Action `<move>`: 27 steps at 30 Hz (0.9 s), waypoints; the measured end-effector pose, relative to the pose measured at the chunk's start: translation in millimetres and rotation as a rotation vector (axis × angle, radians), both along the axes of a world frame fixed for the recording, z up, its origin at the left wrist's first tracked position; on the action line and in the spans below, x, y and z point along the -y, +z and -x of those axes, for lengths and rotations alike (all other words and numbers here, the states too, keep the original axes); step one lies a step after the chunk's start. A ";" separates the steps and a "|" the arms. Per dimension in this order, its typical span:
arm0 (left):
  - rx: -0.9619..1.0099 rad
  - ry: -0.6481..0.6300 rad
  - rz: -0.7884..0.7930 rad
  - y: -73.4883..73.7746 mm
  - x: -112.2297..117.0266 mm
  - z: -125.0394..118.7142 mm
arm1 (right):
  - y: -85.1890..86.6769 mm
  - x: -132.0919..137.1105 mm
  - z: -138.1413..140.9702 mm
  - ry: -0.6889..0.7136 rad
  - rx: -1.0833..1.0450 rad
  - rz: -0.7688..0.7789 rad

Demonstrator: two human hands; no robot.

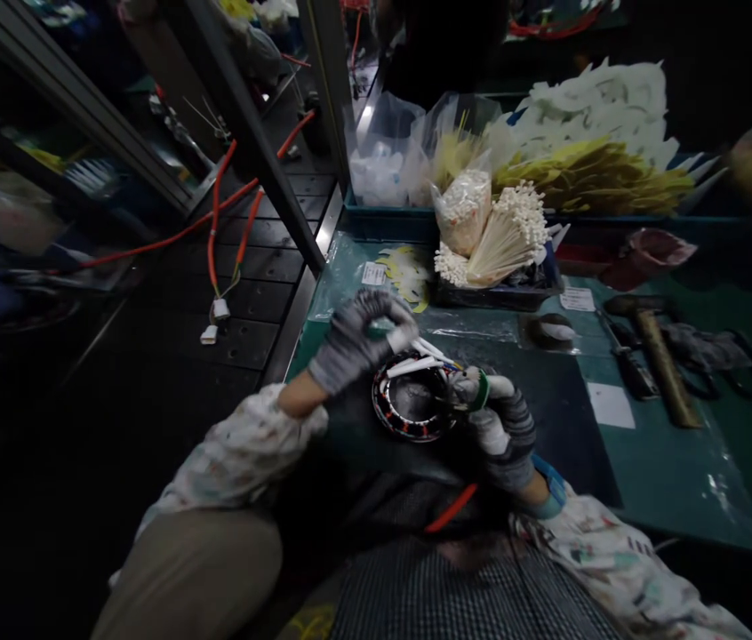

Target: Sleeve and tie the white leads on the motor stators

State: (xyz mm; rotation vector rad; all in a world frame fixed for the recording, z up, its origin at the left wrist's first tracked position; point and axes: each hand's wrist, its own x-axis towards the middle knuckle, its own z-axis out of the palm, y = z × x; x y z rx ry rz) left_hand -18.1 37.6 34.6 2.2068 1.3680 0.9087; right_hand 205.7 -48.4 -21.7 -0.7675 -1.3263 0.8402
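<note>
A round black motor stator with copper windings lies on a dark mat at the bench's near edge. White sleeved leads stick out of its top. My left hand, in a grey knit glove, is curled with thumb and fingers pinched on one white sleeve above the ring. My right hand, in a grey glove with white fingertips, grips the stator's right rim and the leads there.
A green bench top carries a hammer, scissors, a white label and a tray of white sticks and bags. Bins of yellow and white strips stand behind. Orange cables hang left over a dark conveyor.
</note>
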 end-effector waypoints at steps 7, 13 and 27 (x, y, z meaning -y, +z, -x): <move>-0.460 0.109 0.214 -23.4 -149.8 7.7 | -5.7 0.3 -3.5 -0.016 0.030 0.020; -0.658 0.051 0.254 -31.5 -169.4 -9.1 | -5.6 1.7 -7.8 0.000 0.071 0.056; -0.831 0.068 0.168 -45.3 -129.2 -17.9 | -8.6 1.9 -2.6 0.006 0.041 0.098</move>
